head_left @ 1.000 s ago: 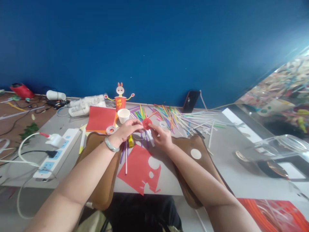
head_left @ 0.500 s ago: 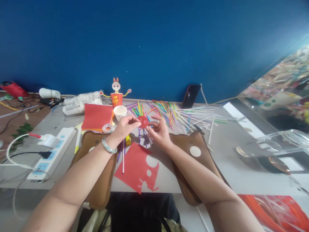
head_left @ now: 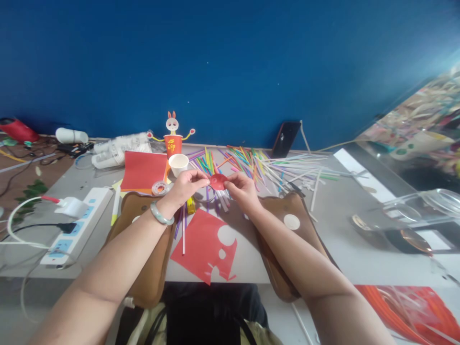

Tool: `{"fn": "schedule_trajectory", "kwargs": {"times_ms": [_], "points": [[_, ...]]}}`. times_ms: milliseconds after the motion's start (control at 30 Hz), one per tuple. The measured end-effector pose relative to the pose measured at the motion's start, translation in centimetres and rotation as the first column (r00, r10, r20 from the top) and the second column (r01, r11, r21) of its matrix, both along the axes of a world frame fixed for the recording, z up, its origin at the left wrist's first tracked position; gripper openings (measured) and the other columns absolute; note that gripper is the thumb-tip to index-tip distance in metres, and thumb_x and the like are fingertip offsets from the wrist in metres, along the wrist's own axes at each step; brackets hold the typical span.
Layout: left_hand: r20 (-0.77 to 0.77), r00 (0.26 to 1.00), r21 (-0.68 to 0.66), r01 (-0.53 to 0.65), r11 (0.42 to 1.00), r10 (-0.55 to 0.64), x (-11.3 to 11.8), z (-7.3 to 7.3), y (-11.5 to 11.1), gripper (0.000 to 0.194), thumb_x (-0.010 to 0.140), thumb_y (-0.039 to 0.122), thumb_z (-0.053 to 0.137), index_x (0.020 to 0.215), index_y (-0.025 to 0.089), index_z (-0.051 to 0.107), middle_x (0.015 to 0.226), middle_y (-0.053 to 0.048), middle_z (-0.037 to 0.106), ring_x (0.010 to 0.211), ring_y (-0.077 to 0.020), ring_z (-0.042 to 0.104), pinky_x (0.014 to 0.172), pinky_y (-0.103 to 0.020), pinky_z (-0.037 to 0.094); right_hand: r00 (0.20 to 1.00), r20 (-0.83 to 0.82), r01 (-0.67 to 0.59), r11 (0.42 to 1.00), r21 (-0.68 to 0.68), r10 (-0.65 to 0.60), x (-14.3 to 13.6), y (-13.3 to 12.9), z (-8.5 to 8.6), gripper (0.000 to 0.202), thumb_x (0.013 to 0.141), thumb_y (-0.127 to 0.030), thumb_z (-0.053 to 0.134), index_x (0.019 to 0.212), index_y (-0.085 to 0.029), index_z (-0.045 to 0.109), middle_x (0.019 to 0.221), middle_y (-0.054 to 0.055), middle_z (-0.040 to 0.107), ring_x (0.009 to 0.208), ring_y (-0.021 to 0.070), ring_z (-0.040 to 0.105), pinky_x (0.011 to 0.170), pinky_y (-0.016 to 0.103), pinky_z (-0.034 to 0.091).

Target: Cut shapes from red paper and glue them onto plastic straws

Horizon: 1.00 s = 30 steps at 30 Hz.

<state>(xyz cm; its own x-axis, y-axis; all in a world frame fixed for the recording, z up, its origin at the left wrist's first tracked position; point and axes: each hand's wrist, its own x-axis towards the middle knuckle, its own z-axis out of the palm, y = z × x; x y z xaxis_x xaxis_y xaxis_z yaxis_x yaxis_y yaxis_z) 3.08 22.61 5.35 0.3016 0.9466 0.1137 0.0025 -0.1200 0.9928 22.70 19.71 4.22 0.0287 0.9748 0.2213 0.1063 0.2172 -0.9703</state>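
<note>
Disc [head_left: 218, 181], red and bent slightly, sits pinched between my two hands — left hand [head_left: 185, 187] on its left edge, right hand [head_left: 244, 190] on its right — above the middle of the table [head_left: 247, 261]. On the near side I see a cut red sheet [head_left: 197, 239] lying between the left brown mat [head_left: 153, 280] and the right brown mat [head_left: 276, 206]. Far left of the disc, a white cup [head_left: 178, 168] stands just before a rabbit-topped red cup [head_left: 172, 145], with coloured straws [head_left: 247, 165] spread to the far right.
</note>
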Motion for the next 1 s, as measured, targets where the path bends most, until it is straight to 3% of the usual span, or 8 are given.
{"fn": "schedule_trajectory", "kwargs": {"times_ms": [167,300,400,700,867,1000], "points": [[-0.016,0.999,-0.002,0.030,1.000,-0.030,-0.1,0.1,-0.1,0.017,0.072,0.031,0.073,0.078,0.017,0.067,0.080,-0.001,0.067,0.076,-0.0141,0.060,0.073,-0.027,0.046,0.997,0.073,-0.028,0.999,0.015,0.027,0.1,0.3,-0.2,0.004,0.074,-0.024,0.062,0.076,-0.020,0.063,0.066,-0.001,0.066,0.059,0.0143,0.061,0.061,0.031,0.053],[-0.113,0.979,0.027,0.176,0.984,-0.172,0.1,0.1,-0.1,0.013,0.071,0.028,0.070,0.074,0.016,0.067,0.078,-0.003,0.067,0.075,-0.0151,0.061,0.072,-0.027,0.047,0.985,0.128,-0.123,0.992,0.023,0.119,0.1,0.3,-0.5,0.010,0.075,-0.024,0.060,0.078,-0.019,0.068,0.069,0.001,0.070,0.062,0.0148,0.064,0.062,0.031,0.053],[-0.200,0.956,0.041,0.226,0.973,-0.213,0.2,0.0,-0.1,0.009,0.070,0.024,0.068,0.072,0.015,0.067,0.073,-0.003,0.067,0.072,-0.0150,0.060,0.069,-0.027,0.046,0.982,0.133,-0.138,0.990,0.036,0.132,0.0,0.2,-0.7,0.012,0.077,-0.027,0.063,0.082,-0.019,0.070,0.073,0.002,0.072,0.064,0.0147,0.065,0.063,0.030,0.053],[-0.186,0.979,0.087,0.105,0.991,-0.087,0.1,-0.5,0.2,0.013,0.073,0.028,0.068,0.073,0.015,0.066,0.072,-0.003,0.067,0.069,-0.0144,0.060,0.070,-0.027,0.047,0.988,0.036,-0.154,0.988,0.022,0.153,0.1,0.2,-0.9,0.029,0.074,-0.035,0.073,0.098,-0.019,0.066,0.085,0.005,0.074,0.069,0.0164,0.069,0.062,0.029,0.055],[-0.168,0.981,0.055,0.111,0.992,-0.100,0.1,-0.5,0.2,0.012,0.071,0.027,0.069,0.072,0.015,0.066,0.072,-0.002,0.067,0.069,-0.0140,0.060,0.069,-0.027,0.046,0.982,0.114,-0.155,0.987,0.030,0.151,-0.1,-0.2,-0.3,0.017,0.077,-0.034,0.068,0.084,-0.019,0.066,0.076,0.003,0.072,0.064,0.0147,0.066,0.058,0.027,0.052],[-0.149,0.984,0.032,0.102,0.994,-0.096,0.2,-0.2,0.1,0.013,0.069,0.027,0.069,0.072,0.015,0.065,0.070,-0.001,0.066,0.067,-0.0135,0.059,0.067,-0.026,0.045,0.973,0.140,-0.188,0.982,0.005,0.185,-0.3,-0.7,0.3,0.014,0.078,-0.029,0.065,0.085,-0.017,0.067,0.070,0.001,0.070,0.054,0.0111,0.060,0.051,0.024,0.047]]}}
